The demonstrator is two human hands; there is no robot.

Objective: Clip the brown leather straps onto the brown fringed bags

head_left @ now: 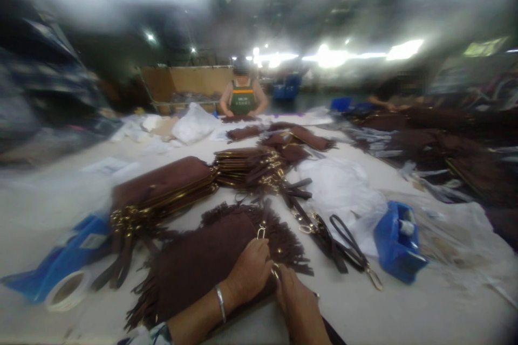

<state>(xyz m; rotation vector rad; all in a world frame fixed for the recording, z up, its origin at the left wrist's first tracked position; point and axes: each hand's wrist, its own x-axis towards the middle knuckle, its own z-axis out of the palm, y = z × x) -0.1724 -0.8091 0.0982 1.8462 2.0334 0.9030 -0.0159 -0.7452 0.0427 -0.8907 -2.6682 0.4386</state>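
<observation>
A dark brown fringed bag [202,259] lies flat on the table in front of me. My left hand [250,270], with a silver bracelet at the wrist, is closed on the bag's right edge, its fingertips mostly hidden. Just beyond its knuckles a gold clasp [261,233] on a short strap rests on the bag. My right hand [296,299] is closed beside it, pinching a gold snap hook [275,271] at the bag's edge. From under the right hand a dark strap [332,331] runs toward the bottom of the view.
Stacked brown pouches [162,183] with gold hardware stand behind the bag. Loose wrist straps [350,242], a blue tape dispenser [399,242] and white plastic [340,188] lie right. A tape roll [68,291] sits left. Another person [243,98] works across the table.
</observation>
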